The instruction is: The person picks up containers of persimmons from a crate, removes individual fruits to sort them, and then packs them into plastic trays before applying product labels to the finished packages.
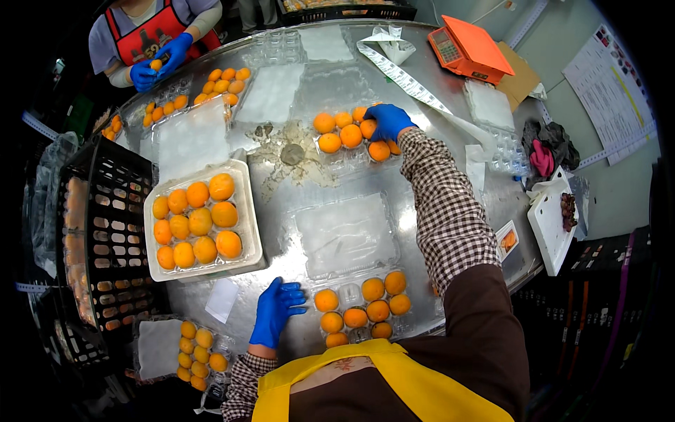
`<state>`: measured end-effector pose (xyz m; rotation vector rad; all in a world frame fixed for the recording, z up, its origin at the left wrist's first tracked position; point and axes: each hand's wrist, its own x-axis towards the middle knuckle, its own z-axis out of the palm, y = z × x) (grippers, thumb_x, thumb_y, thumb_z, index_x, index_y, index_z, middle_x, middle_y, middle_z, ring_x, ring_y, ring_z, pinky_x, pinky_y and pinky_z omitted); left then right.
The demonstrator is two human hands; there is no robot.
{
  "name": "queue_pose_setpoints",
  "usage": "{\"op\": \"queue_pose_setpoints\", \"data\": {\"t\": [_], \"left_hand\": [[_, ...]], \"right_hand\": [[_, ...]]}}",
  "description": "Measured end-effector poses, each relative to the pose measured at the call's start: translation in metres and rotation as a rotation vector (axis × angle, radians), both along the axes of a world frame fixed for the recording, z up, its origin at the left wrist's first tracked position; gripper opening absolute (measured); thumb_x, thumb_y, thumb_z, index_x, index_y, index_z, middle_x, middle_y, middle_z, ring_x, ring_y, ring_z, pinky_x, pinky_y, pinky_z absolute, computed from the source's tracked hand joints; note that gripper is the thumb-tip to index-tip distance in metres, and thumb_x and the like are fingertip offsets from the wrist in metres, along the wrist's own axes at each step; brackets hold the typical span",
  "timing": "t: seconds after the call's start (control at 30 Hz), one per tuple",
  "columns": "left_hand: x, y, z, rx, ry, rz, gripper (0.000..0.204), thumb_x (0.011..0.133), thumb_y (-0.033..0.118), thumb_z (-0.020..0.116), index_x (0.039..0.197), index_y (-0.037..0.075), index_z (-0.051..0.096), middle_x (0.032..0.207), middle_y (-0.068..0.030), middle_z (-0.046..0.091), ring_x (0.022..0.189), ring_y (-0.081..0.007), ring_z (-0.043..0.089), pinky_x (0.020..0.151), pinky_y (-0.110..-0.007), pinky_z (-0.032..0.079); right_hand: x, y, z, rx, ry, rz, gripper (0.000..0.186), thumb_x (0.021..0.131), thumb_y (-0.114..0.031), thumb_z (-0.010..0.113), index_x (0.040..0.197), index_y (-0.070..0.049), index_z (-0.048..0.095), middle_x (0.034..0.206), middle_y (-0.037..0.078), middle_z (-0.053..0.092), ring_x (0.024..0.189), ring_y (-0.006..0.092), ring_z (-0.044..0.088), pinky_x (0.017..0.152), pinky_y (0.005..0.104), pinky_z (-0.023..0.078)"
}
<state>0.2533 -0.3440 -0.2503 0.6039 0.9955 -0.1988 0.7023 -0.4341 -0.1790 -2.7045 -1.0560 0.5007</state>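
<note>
My gloved right hand (387, 123) reaches into an open clear clamshell of orange fruit (350, 136) at the upper middle, fingers curled round one fruit. My gloved left hand (278, 309) lies open on the steel table (278, 190), holding nothing, left of another fruit-filled clamshell (356, 318) near my body. That clamshell's padded lid (344, 235) lies folded back above it. At the left, a white container (247, 218) holds a tray of orange fruit (200, 221). A white paper slip (221, 299) lies beside my left hand.
A black crate (112, 246) stands left, above more packed fruit (200, 352). Across the table a co-worker (151, 39) holds a fruit near other filled clamshells (218, 88). An orange scale (471, 49), label strip (408, 81) and white tray with dark grapes (548, 239) are on the right.
</note>
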Motion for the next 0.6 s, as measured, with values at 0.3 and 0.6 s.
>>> {"op": "queue_pose_setpoints", "data": {"t": [0.3,0.6], "left_hand": [[0.002,-0.001,0.004,0.0,0.022,0.017,0.047,0.089,0.04,0.041,0.095,-0.004,0.057,0.087,-0.0179,0.062,0.072,-0.0261,0.061,0.063,-0.042,0.053],[0.003,-0.001,0.004,-0.003,0.003,0.021,0.047,0.089,0.04,0.04,0.095,-0.004,0.057,0.086,-0.0176,0.062,0.072,-0.0261,0.061,0.063,-0.042,0.053]], "right_hand": [[0.014,0.0,-0.025,0.107,0.069,0.017,0.053,0.059,-0.008,0.076,0.108,-0.01,0.055,0.106,0.013,0.058,0.099,0.0287,0.055,0.085,0.0335,0.045],[0.004,-0.008,-0.019,0.174,0.147,-0.019,0.045,0.064,-0.01,0.072,0.106,-0.009,0.056,0.108,0.012,0.057,0.1,0.0263,0.054,0.086,0.0324,0.044]]}}
